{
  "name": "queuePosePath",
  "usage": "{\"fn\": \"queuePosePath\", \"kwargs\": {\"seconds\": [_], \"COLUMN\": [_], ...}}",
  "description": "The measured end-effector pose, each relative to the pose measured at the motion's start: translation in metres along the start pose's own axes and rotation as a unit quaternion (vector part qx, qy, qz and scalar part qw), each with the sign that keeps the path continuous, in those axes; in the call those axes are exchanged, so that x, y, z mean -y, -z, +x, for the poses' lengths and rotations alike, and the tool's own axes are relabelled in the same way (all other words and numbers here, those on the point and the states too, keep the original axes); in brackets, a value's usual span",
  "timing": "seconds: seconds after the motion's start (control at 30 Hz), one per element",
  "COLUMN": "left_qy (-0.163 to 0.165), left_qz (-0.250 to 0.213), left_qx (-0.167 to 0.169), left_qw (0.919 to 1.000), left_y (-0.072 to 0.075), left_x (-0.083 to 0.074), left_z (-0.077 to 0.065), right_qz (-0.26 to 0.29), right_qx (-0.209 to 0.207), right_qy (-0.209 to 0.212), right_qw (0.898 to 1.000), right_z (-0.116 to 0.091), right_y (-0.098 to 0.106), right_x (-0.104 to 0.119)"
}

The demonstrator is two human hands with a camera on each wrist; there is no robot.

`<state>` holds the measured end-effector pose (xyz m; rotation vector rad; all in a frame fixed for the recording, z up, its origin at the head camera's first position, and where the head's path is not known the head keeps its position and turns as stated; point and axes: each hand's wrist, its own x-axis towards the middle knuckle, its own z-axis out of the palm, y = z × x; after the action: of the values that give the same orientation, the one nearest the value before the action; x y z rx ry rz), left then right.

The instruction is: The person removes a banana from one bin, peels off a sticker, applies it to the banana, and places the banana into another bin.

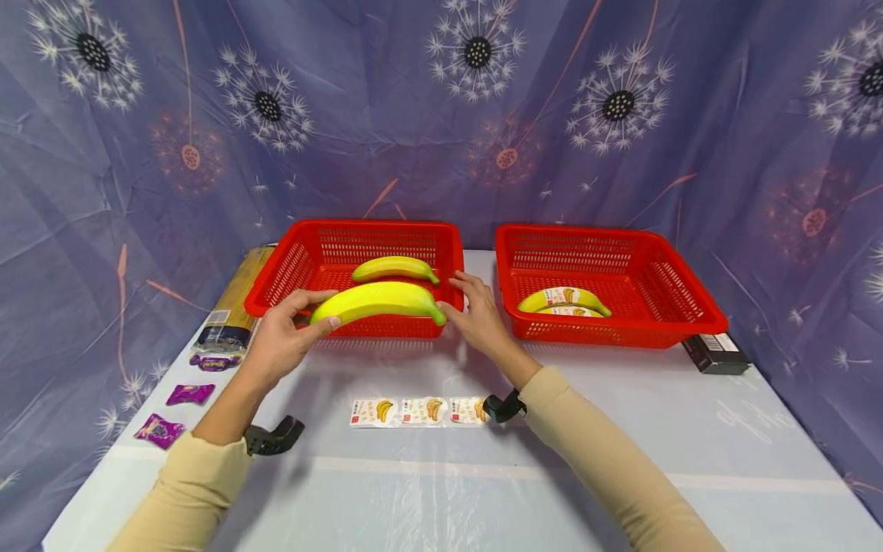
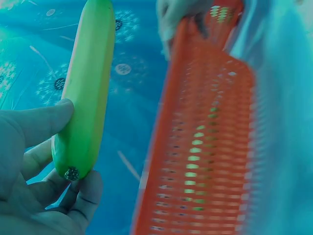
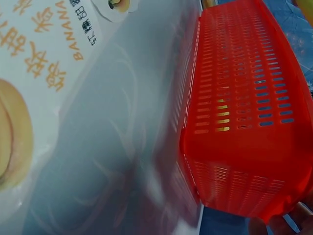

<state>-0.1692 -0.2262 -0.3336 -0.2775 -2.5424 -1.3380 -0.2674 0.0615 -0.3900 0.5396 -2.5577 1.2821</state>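
Observation:
In the head view my left hand [image 1: 284, 333] holds a yellow banana [image 1: 375, 300] with a green stem, thumb in front and fingers behind its left end. The left wrist view shows the thumb and fingertips around the banana's dark-tipped end [image 2: 80, 98]. My right hand [image 1: 479, 314] is at the front right corner of the left red basket [image 1: 372, 328], fingers spread near the banana's stem; firm contact with the rim cannot be made out. A second banana [image 1: 395, 268] lies inside that basket.
A right red basket [image 1: 614, 333] contains bananas with labels [image 1: 562, 297]. Banana-printed stickers [image 1: 424, 412] lie in front. At left are purple-wrapped sweets [image 1: 191, 394] and a gold packet [image 1: 237, 295]. A black box [image 1: 717, 353] sits beside the right basket.

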Motion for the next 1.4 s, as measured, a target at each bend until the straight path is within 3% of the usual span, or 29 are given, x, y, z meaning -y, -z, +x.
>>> {"fn": "queuePosePath", "kwargs": {"seconds": [0.2, 0.37, 0.6, 0.97, 1.17, 1.4], "left_qy": [-0.005, 0.021, 0.024, 0.015, 0.001, 0.003], "left_qz": [0.042, 0.068, 0.11, 0.144, 0.148, 0.145], "left_qx": [0.017, 0.042, 0.056, 0.099, 0.12, 0.118], "left_qw": [0.999, 0.9966, 0.992, 0.9845, 0.9816, 0.9823], "left_y": [-0.018, -0.045, -0.092, -0.142, -0.159, -0.163], "left_x": [0.018, 0.03, 0.039, 0.018, 0.01, 0.006], "left_z": [-0.035, -0.043, -0.03, 0.004, 0.013, 0.014], "right_qz": [0.002, 0.0, 0.002, -0.003, -0.006, -0.003], "right_qx": [0.01, 0.013, 0.021, 0.029, 0.025, 0.024], "right_qy": [-0.011, -0.017, -0.023, -0.031, -0.026, -0.026], "right_qw": [1.0, 1.0, 1.0, 0.999, 0.999, 0.999], "right_z": [0.0, 0.0, 0.0, -0.001, 0.0, 0.0], "right_y": [0.002, 0.003, 0.003, 0.004, 0.003, 0.004], "right_x": [0.001, -0.001, -0.001, 0.001, 0.002, 0.001]}}
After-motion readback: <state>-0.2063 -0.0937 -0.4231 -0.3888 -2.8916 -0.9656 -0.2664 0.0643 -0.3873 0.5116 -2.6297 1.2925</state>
